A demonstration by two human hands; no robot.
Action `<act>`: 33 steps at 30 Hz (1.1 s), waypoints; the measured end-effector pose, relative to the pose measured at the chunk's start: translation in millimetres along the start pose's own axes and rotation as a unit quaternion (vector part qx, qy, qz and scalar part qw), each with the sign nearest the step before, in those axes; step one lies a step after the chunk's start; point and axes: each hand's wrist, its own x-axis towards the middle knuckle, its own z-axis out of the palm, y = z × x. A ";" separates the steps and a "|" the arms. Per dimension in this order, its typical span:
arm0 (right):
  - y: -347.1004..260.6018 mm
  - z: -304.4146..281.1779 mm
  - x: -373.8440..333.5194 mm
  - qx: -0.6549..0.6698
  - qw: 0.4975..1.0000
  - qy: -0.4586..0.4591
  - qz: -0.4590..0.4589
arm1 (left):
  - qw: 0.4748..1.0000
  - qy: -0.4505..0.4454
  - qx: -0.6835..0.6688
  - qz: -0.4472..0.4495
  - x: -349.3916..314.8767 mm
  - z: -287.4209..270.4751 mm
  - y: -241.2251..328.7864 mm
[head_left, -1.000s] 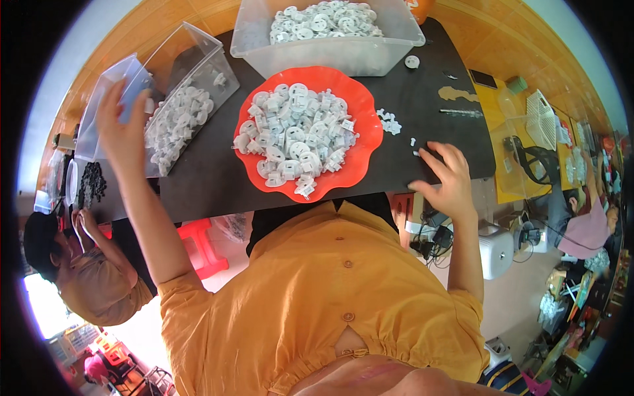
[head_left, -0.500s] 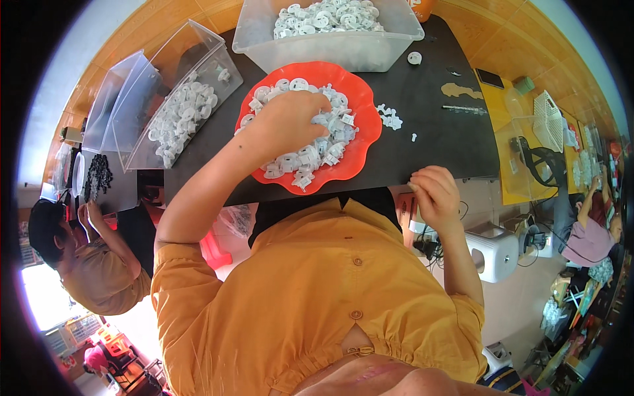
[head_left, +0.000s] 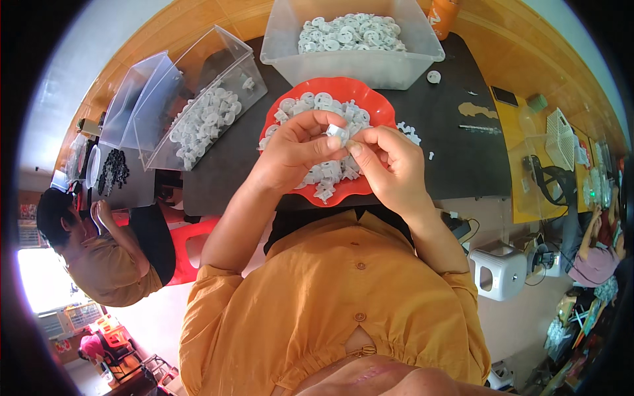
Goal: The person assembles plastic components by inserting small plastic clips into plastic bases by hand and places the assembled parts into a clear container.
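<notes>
Over a red scalloped tray (head_left: 380, 102), my two hands meet at one small white plastic part (head_left: 337, 132). My left hand (head_left: 285, 157) pinches this part between thumb and fingers. Against its right side, the thumb and forefinger of my right hand (head_left: 395, 170) are pressed together; whatever lies between those fingertips is too small to name. Beneath my hands, the tray holds a heap of similar white plastic parts (head_left: 325, 173), partly covered by my fingers.
Behind the tray stands a large clear bin (head_left: 350, 68) of white parts; another clear bin (head_left: 256, 82) is tilted at the left. Tiny white pieces (head_left: 409, 133) lie right of the tray on the dark table (head_left: 462, 168). A co-worker (head_left: 109, 264) sits at the left.
My left hand has lifted out of the heap with a white part. My right hand has come from the table's front edge up to meet it. The view has shifted slightly.
</notes>
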 end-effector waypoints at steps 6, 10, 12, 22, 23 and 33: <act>-7.6 12.1 11.5 -0.062 0.997 -0.006 -0.045 | 0.969 0.014 -0.246 -0.005 -10.0 -8.9 -2.5; -10.6 20.9 18.8 -0.126 0.986 -0.008 -0.110 | 0.969 0.017 -0.245 0.023 -16.3 -9.1 -8.9; -14.0 24.8 19.1 -0.123 0.987 -0.015 -0.101 | 0.974 0.034 -0.218 0.041 -18.6 -9.4 -10.0; -18.5 26.2 24.8 -0.182 0.975 -0.035 -0.123 | 0.992 0.067 0.007 0.102 -21.5 -12.2 -4.5; -17.9 26.5 25.5 -0.183 0.975 -0.035 -0.123 | 0.989 0.080 0.044 0.115 -21.3 -11.0 -3.7; -22.6 27.2 20.3 0.123 0.989 -0.041 0.073 | 0.983 0.061 -0.115 0.128 -22.8 7.9 -7.5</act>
